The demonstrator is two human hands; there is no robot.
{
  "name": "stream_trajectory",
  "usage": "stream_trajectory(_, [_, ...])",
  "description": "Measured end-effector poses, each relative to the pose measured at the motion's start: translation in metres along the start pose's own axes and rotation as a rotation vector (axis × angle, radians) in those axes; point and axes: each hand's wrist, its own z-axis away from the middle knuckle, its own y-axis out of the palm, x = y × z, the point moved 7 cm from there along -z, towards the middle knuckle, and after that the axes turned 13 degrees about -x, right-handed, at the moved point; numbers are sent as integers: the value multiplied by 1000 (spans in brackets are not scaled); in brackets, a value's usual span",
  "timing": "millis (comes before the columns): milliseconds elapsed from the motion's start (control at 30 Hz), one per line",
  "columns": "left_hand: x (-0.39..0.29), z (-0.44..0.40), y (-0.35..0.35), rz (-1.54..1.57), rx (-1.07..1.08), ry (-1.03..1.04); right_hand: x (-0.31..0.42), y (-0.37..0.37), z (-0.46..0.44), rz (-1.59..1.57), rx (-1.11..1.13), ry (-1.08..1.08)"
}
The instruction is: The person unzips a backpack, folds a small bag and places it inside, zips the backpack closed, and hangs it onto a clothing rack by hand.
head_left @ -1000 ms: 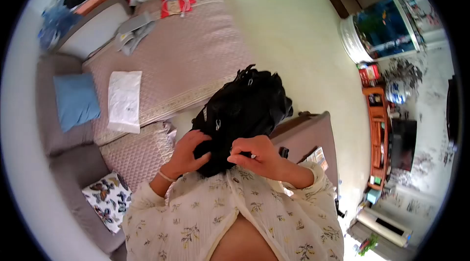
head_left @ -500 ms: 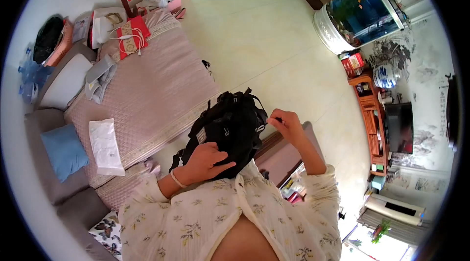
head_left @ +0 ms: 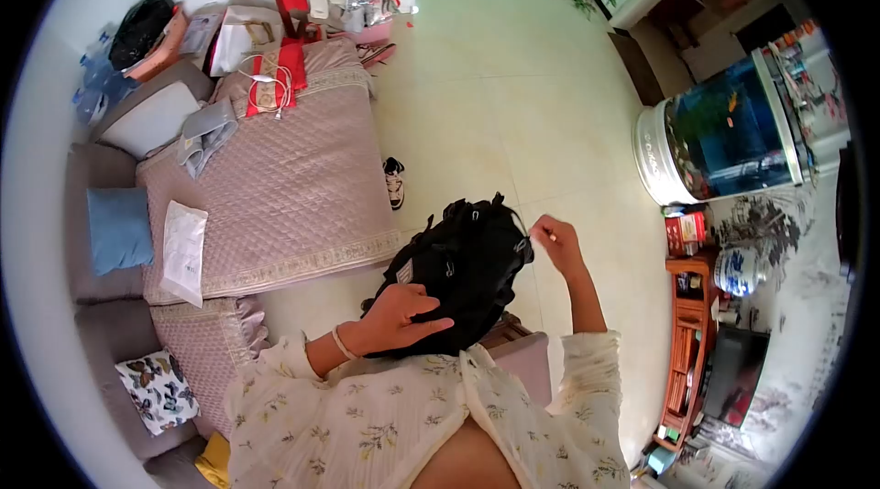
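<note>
A black backpack with straps and buckles is in front of my body, near the middle of the head view. My left hand lies over its near left side, gripping the fabric, with the index finger stretched out across it. At the bag's right edge, my right hand is raised with thumb and fingers pinched together. A thin black strap or cord runs close to those fingertips; what they pinch is too small to make out.
To the left is a sofa with a quilted pink cover, a blue cushion and a white packet. A shoe lies on the floor ahead. A fish tank and wooden cabinet line the right side.
The view has turned and shifted, so the backpack appears a little lower and farther right. My left hand stays on the bag; my right hand remains pinched at its right edge.
</note>
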Motion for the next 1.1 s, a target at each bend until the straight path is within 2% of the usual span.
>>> stream_trajectory(33, [1, -7, 0, 19, -17, -19, -13, -5, -13, -21, -28, 11])
stream_trajectory(67, [5, -15, 1, 32, -42, -22, -33, 2, -25, -200, 43, 75])
stream_trajectory(167, [16, -39, 6, 27, -98, -54, -59, 26, -66, -109, 124, 75])
stream_trajectory(267, [36, -74, -3, 4, -242, -188, -48, 25, -125, -3, 94, -79])
stream_trajectory(367, [84, -109, -11, 192, -457, -404, -40, 30, -193, 179, 64, -186])
stream_trajectory(400, [101, -121, -17, 184, -495, -426, -33, 30, -214, 125, 10, -186])
stream_trajectory(467, [115, -158, -30, 356, -630, -461, -36, 29, -253, 15, -118, -169])
stream_trajectory(567, [123, -213, -53, 509, -745, -464, -97, 39, -288, 58, -268, -131])
stream_trajectory(600, [126, -232, -60, 510, -771, -456, -136, 55, -293, -11, -214, -44])
stream_trajectory(667, [139, -259, -68, 525, -819, -455, -192, 101, -283, -160, -37, 507])
stream_trajectory(700, [149, -271, -71, 536, -838, -453, -205, 128, -269, -403, 111, 722])
stream_trajectory(733, [155, -287, -77, 545, -855, -441, -212, 155, -260, -534, 240, 844])
stream_trajectory(767, [156, -304, -85, 577, -909, -448, -215, 183, -256, -591, 315, 879])
stream_trajectory(800, [156, -320, -91, 611, -966, -453, -186, 196, -260, -517, 383, 917])
stream_trajectory(833, [158, -333, -98, 645, -1028, -462, -171, 219, -267, -659, 469, 923])
stream_trajectory(967, [176, -382, -134, 774, -1200, -431, -76, 215, -352, -790, 496, 871])
stream_trajectory(1100, [212, -431, -165, 809, -1399, -339, -16, 187, -459, -884, 578, 614])
